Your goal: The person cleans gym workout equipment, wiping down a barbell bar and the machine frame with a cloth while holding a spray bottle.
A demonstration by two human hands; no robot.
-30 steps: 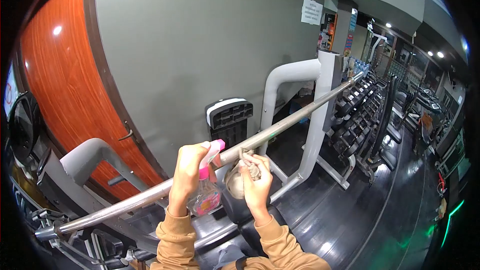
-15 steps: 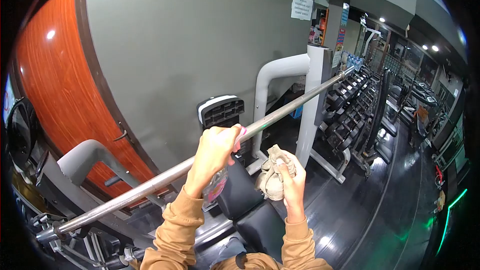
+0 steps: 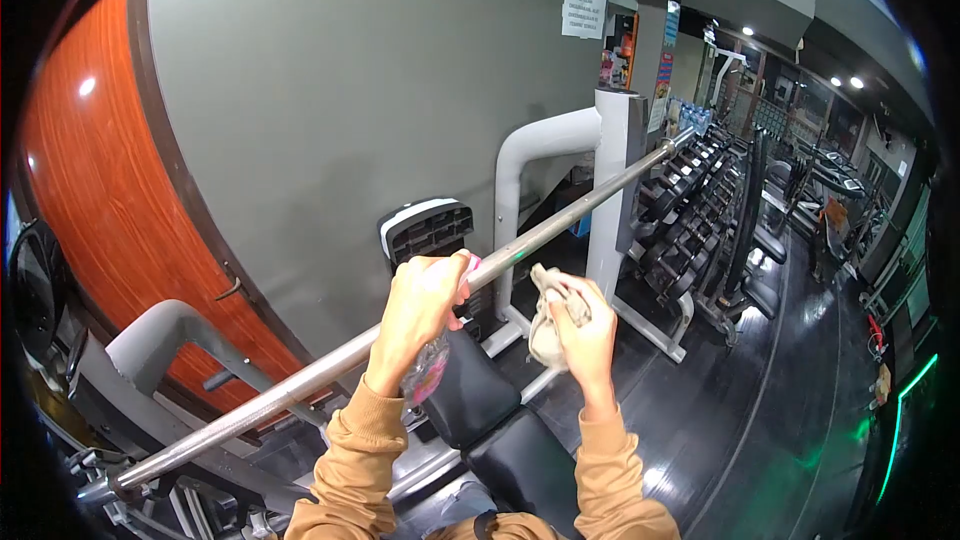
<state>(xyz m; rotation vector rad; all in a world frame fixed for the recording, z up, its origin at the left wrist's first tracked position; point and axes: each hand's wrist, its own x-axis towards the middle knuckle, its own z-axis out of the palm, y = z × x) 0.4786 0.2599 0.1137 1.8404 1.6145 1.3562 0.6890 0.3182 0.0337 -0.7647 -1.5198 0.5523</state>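
Observation:
A long steel barbell (image 3: 250, 406) crosses the view at a slant, from low left up to the right. Wrapped around the neck of a clear spray bottle (image 3: 428, 372) with pink parts, my left hand (image 3: 418, 308) overlaps the bar's middle. The bottle hangs below that hand, partly hidden by the wrist. A crumpled beige cloth (image 3: 546, 332) is gripped in my right hand (image 3: 588, 340), just right of and below the bar. Beneath both hands lies a black padded bench (image 3: 520, 470).
Grey rack uprights (image 3: 612, 190) stand under the bar's right part. Dumbbells fill a rack (image 3: 680, 200) farther right, with gym machines beyond. A wooden door (image 3: 110, 210) and grey wall (image 3: 340, 70) are on the far side. Dark flooring (image 3: 700, 430) runs along the right.
My right hand has turned and lifted the cloth slightly toward the bar. My left hand keeps its grip on the spray bottle. The whole view has shifted a little.

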